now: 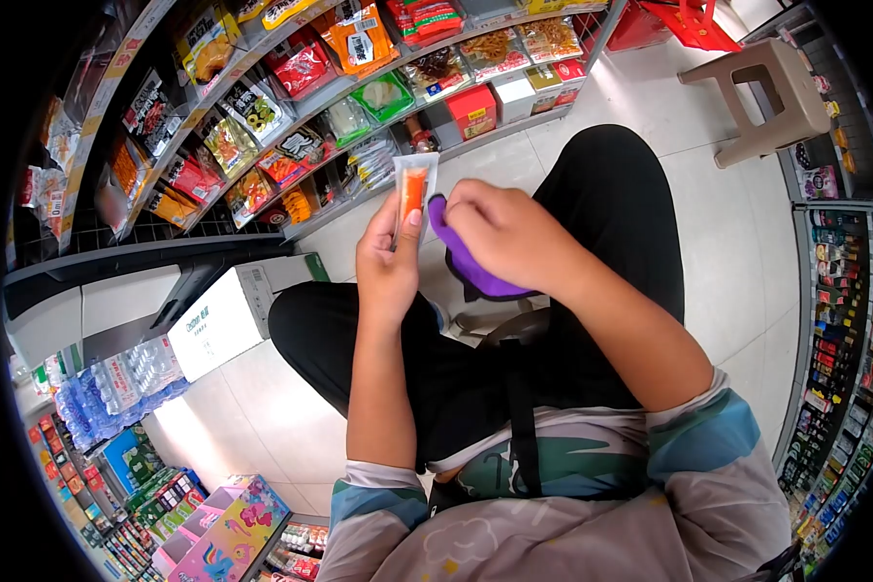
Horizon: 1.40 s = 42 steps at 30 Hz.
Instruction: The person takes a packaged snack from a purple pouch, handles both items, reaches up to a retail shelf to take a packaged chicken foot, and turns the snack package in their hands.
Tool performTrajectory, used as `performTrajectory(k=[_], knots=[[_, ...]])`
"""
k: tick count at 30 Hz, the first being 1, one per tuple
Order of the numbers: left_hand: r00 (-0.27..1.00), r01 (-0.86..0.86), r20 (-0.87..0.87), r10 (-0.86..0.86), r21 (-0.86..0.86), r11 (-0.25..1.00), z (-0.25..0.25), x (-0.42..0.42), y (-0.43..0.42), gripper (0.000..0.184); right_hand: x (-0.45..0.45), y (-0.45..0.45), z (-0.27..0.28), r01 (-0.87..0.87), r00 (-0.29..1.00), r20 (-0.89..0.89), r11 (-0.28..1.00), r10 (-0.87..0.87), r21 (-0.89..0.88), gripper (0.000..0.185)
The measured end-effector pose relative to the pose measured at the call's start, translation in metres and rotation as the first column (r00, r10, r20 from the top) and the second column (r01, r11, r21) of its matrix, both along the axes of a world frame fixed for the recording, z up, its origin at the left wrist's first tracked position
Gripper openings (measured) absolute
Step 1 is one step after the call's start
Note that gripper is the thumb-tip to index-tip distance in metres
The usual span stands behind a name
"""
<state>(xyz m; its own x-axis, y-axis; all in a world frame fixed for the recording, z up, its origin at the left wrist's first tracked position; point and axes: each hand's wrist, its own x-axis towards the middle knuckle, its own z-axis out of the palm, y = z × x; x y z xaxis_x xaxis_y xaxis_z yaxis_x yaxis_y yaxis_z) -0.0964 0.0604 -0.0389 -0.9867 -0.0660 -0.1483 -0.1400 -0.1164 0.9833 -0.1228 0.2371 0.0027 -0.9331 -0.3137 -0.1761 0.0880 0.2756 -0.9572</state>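
Note:
My left hand [390, 250] is closed on a small clear packet [414, 189] with an orange, stick-shaped snack inside, held upright with the thumb across its front. Just to the right, my right hand [495, 228] is closed on a purple cloth [480, 272] with a dark edge, which hangs below the fingers. The cloth is close beside the packet; whether they touch I cannot tell. Both hands are above my knees, in front of the lower snack shelves [349, 160].
Bagged snacks fill the shelves ahead. A beige plastic stool [761, 102] stands at upper right near a red bag [694, 24]. To the left are a white carton [223, 320] and wrapped bottles [121, 383]. Another stocked shelf [844, 339] lines the right.

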Motion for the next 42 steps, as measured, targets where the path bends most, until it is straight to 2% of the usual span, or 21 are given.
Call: performTrajectory(k=[1,2,4,5,6,8,12,15,17,18,20,21,26,28,30,32,36,37,39,41,42], knots=[[0.998,0.015,-0.067,-0.018,-0.044,0.999,-0.001,0.001,0.002,0.040,0.002,-0.003,0.007,-0.047,0.999,0.020,0.997,0.046,0.061,0.043],[0.998,0.015,-0.067,-0.017,-0.043,0.999,-0.001,0.003,0.003,0.040,0.003,-0.006,0.009,-0.047,0.999,0.020,0.997,0.046,0.062,0.043],[0.970,0.135,-0.145,-0.194,-0.345,0.929,0.008,0.004,0.006,0.042,0.006,-0.010,0.010,-0.053,0.993,-0.097,0.982,0.072,0.183,0.045],[0.971,0.135,-0.145,-0.190,-0.325,0.936,0.006,0.005,0.005,0.046,0.005,-0.010,0.006,-0.037,0.989,-0.137,0.981,0.063,0.190,0.049],[0.971,0.135,-0.145,-0.190,-0.323,0.937,0.008,0.004,0.005,0.046,0.005,-0.010,0.003,-0.037,0.989,-0.136,0.981,0.063,0.192,0.049],[0.913,0.133,-0.280,-0.298,-0.485,0.864,0.016,0.001,0.002,0.050,0.003,-0.008,0.001,0.030,0.992,-0.127,0.992,-0.015,0.121,0.049],[0.895,0.152,-0.284,-0.344,-0.532,0.833,0.030,0.006,0.004,0.052,0.001,-0.006,0.007,0.073,0.996,-0.045,0.997,-0.071,0.035,0.047],[0.882,0.189,-0.317,-0.349,-0.442,0.877,0.032,0.008,0.002,0.054,0.000,-0.003,0.011,0.091,0.994,-0.070,0.995,-0.088,0.046,0.041],[0.898,0.236,-0.338,-0.282,-0.173,0.956,0.033,0.008,-0.003,0.044,-0.001,-0.002,0.002,0.076,0.993,-0.098,0.996,-0.070,0.054,0.037],[0.898,0.233,-0.339,-0.280,-0.172,0.957,0.030,0.008,-0.006,0.044,-0.001,-0.002,0.003,0.073,0.993,-0.098,0.996,-0.068,0.056,0.037],[0.971,0.129,-0.205,-0.119,0.032,0.991,0.022,0.009,-0.014,0.032,0.000,-0.004,0.007,0.024,0.997,-0.066,0.997,-0.029,-0.076,0.032],[0.994,0.034,-0.106,-0.022,0.111,0.993,0.028,0.010,-0.012,0.027,-0.001,-0.004,0.010,0.021,0.997,-0.066,0.997,-0.025,-0.075,0.032],[0.996,0.073,0.025,-0.084,0.284,0.956,0.030,0.011,-0.028,0.029,0.000,-0.006,0.012,-0.112,0.993,-0.054,0.984,0.105,-0.141,0.026],[0.966,0.182,0.102,-0.236,0.377,0.908,0.028,0.010,-0.030,0.027,0.001,-0.009,0.003,-0.134,0.990,-0.062,0.975,0.125,-0.179,0.025],[0.966,0.199,0.079,-0.247,0.383,0.902,0.034,0.017,-0.019,0.029,0.002,-0.012,0.000,-0.155,0.987,-0.071,0.964,0.143,-0.217,0.025],[0.939,0.233,0.175,-0.295,0.306,0.923,0.038,0.022,-0.018,0.030,0.002,-0.014,0.000,-0.208,0.978,-0.069,0.951,0.197,-0.228,0.024],[0.944,0.245,0.136,-0.300,0.321,0.915,0.029,0.024,-0.026,0.027,0.003,-0.018,0.003,-0.201,0.980,-0.042,0.953,0.196,-0.227,0.028],[0.945,0.242,0.135,-0.297,0.320,0.916,0.030,0.024,-0.027,0.027,0.002,-0.020,0.006,-0.190,0.979,0.020,0.952,0.201,-0.241,0.032],[0.980,0.086,0.130,-0.150,0.401,0.912,0.035,0.024,-0.029,0.023,0.001,-0.021,0.004,-0.182,0.975,0.080,0.950,0.208,-0.254,0.036],[0.988,0.042,0.119,-0.099,0.406,0.913,0.033,0.022,-0.034,0.022,-0.001,-0.017,-0.007,-0.303,0.941,0.110,0.942,0.320,-0.147,0.048],[0.993,-0.001,0.111,-0.049,0.412,0.911,0.033,0.022,-0.036,0.021,0.001,-0.014,-0.004,-0.306,0.940,0.108,0.941,0.323,-0.147,0.048]])
